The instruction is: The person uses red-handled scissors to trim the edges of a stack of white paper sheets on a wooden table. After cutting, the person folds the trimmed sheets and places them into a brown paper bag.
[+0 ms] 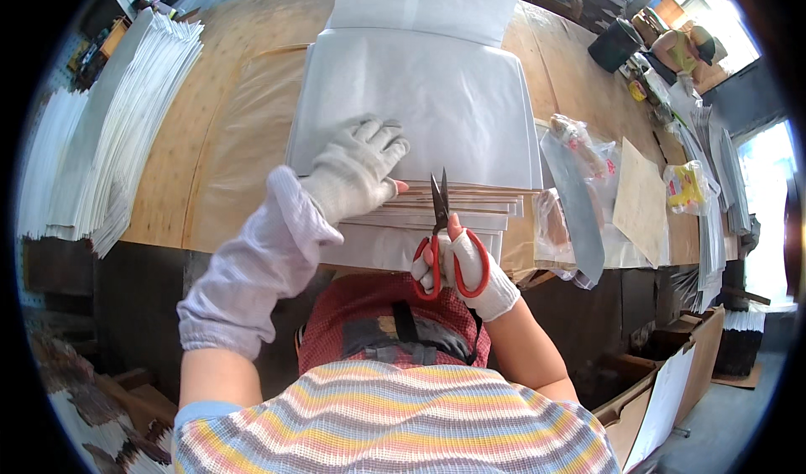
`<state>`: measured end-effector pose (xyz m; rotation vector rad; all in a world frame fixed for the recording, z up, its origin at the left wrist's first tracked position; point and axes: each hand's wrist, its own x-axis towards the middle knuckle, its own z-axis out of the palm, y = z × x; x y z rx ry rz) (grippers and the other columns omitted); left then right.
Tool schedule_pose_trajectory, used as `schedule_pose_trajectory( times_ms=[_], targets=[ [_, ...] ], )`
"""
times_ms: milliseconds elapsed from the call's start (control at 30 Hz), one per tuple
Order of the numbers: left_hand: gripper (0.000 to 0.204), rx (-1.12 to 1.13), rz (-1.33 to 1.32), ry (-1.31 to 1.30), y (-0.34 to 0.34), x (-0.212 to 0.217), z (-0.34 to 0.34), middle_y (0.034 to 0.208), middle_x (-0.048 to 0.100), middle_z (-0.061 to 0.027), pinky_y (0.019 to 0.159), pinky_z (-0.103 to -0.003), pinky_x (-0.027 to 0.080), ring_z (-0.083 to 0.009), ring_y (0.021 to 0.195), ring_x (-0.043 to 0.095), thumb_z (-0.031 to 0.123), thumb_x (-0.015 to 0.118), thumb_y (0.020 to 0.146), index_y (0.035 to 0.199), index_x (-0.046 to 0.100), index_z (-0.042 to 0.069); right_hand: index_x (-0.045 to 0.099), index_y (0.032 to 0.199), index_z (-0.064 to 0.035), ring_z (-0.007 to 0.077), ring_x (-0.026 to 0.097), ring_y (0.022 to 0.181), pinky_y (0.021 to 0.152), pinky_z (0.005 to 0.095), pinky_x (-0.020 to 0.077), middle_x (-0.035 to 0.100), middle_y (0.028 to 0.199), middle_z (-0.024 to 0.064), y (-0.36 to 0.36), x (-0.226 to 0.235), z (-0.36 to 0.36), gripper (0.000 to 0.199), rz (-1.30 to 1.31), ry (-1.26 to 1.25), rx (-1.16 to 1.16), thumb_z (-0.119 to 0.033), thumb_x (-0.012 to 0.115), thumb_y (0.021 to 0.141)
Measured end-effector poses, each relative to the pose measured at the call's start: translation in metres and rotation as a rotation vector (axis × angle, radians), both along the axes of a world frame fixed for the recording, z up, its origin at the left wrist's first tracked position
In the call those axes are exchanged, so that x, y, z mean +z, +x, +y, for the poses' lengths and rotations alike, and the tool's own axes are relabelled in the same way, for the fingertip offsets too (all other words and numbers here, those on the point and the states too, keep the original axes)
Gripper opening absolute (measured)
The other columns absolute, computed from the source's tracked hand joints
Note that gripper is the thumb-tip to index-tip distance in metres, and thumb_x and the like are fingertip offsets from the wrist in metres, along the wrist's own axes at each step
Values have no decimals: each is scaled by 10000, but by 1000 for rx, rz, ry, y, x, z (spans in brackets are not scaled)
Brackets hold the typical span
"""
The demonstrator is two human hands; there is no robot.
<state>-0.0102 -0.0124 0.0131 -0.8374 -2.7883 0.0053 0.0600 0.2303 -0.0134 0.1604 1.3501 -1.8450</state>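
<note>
Left hand spreads its grip flat on the sheets; right hand holds scissors, whose tips, tilted, could nick them

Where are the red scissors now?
In the head view, the scissors are just right of centre, in the right hand, by the near edge of the paper stack.
</note>
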Motion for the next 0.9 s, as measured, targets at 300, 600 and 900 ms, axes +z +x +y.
schedule_pose_trajectory(
  times_ms=[300,600,900],
  targets=[
    [534,92,-3,81,10,-11,15,1318,635,-146,972,-399,488,-291,1156,601,291,739,813,1255,641,8,597,832,-58,223,643,667,627,321,504,686,824,136,-1,-16,7,766,-46,-10,47,-778,362,947],
    [495,211,-106,59,6,-10,23,1266,666,-151,940,-413,514,-297,1099,630,228,739,805,1248,651,25,605,858,-44,202,641,672,626,315,509,677,778,115,-7,-2,9,743,298,361,191,-736,360,976],
    [500,144,-94,105,8,-2,22,1288,657,-147,949,-403,512,-290,1113,623,203,735,810,1267,643,25,622,852,-60,211,661,694,633,319,522,686,786,134,-13,-21,12,734,14,88,57,-747,391,962]
  ],
)
